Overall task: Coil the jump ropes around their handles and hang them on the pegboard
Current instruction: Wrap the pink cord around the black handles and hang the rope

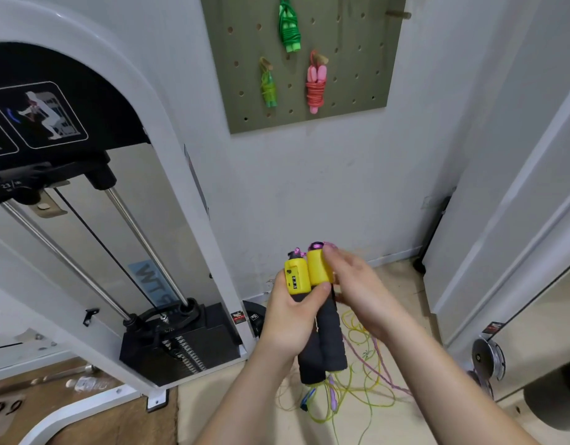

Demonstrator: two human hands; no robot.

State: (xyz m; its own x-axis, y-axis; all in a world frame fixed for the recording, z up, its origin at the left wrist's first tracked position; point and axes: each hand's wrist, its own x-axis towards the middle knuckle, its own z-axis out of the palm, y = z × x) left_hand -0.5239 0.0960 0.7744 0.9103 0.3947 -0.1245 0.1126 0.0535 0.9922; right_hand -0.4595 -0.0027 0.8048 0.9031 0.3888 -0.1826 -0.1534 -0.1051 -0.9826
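My left hand (291, 311) grips two jump rope handles (322, 342) held side by side, each with a yellow top and a black foam grip. My right hand (357, 284) reaches over the right handle's yellow top, fingers curled at the purple rope end there. The purple rope (367, 364) trails down to the floor. On the olive pegboard (357, 59) hang three coiled ropes: a green one (289, 27), a small yellow-green one (268, 86) and a pink one (315, 86). A bare wooden peg (397, 14) sticks out at the board's upper right.
Loose yellow and purple ropes (354, 390) lie tangled on the floor below my hands, with a blue handle (307, 398) among them. A white cable weight machine (116, 252) stands at the left. White door panels (502, 220) and a weight plate (487, 358) stand at the right.
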